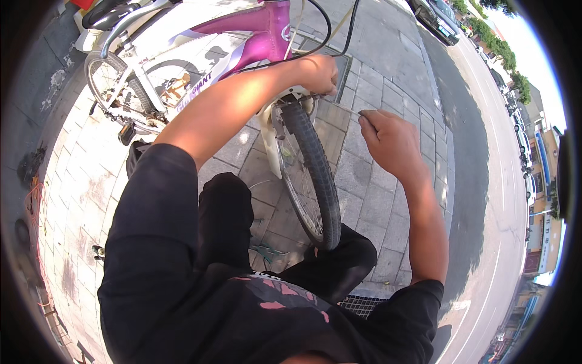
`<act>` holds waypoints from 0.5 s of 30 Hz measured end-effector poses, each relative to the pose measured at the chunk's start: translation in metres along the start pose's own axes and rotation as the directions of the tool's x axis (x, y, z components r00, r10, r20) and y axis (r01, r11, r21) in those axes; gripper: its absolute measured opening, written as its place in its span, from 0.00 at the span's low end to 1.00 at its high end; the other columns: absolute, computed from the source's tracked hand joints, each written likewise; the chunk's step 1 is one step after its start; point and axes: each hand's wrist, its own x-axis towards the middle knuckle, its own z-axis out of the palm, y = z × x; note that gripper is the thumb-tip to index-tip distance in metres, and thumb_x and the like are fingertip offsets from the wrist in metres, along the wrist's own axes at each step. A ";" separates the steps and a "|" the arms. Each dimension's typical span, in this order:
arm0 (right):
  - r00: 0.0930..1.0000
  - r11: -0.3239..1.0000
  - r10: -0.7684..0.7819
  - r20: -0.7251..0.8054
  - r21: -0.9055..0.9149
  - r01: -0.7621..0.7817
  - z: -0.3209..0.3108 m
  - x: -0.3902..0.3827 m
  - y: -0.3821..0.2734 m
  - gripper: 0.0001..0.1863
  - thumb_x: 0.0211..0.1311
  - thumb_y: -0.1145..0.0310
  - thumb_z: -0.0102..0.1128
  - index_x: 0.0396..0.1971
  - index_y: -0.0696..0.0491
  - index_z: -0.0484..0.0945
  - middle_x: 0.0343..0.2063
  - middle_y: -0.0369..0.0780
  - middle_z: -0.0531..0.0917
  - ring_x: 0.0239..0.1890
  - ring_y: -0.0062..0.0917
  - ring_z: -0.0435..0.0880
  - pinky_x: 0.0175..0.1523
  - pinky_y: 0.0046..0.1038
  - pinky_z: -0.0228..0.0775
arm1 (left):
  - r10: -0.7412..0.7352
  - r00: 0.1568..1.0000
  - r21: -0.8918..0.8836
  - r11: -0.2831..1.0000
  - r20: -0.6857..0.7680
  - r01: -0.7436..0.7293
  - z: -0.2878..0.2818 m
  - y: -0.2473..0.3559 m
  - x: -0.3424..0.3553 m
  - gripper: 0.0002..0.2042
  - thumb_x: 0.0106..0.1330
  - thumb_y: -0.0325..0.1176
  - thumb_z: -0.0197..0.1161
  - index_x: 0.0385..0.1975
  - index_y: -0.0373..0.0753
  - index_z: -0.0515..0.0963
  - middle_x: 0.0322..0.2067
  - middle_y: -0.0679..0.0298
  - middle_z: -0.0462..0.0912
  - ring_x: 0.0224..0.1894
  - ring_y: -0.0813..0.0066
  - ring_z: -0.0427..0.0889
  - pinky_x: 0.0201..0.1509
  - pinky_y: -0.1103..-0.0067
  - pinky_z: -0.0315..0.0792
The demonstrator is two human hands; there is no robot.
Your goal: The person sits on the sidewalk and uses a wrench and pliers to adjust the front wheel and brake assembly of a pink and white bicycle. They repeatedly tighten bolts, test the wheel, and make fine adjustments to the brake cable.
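Left hand (320,74) is hemmed by cables (330,25) far, front tyre (313,151) near; right hand (394,138) by paving (370,197); grips cannot be told.

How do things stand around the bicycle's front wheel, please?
Left grip near top of front wheel; right grip off to its right, contents unclear; black cables near left grip.
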 end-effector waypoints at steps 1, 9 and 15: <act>0.992 0.988 -0.119 -0.042 -0.101 0.115 0.004 0.005 0.001 0.08 0.72 0.65 0.63 0.36 0.52 0.87 0.27 0.37 0.86 0.33 0.38 0.86 0.39 0.39 0.76 | 0.006 1.000 0.008 1.000 -0.022 -0.006 0.002 -0.002 0.001 0.18 0.67 0.47 0.63 0.35 0.38 0.90 0.33 0.53 0.90 0.39 0.53 0.89 0.49 0.60 0.82; 0.893 0.832 -0.449 0.020 -0.353 0.427 0.013 0.031 -0.007 0.01 0.59 0.71 0.63 0.31 0.50 0.82 0.25 0.34 0.79 0.34 0.32 0.83 0.40 0.37 0.73 | 0.050 0.994 0.033 0.998 -0.102 -0.047 0.002 0.002 -0.007 0.19 0.66 0.48 0.65 0.42 0.38 0.91 0.38 0.50 0.91 0.43 0.49 0.90 0.52 0.58 0.82; 0.873 0.783 -0.476 0.108 -0.400 0.477 0.013 0.039 -0.006 0.02 0.57 0.72 0.63 0.30 0.51 0.81 0.27 0.35 0.79 0.36 0.31 0.83 0.41 0.36 0.72 | -0.031 0.994 -0.052 0.998 -0.103 0.026 -0.001 0.009 -0.015 0.18 0.65 0.45 0.70 0.45 0.38 0.91 0.39 0.49 0.91 0.44 0.50 0.90 0.52 0.60 0.82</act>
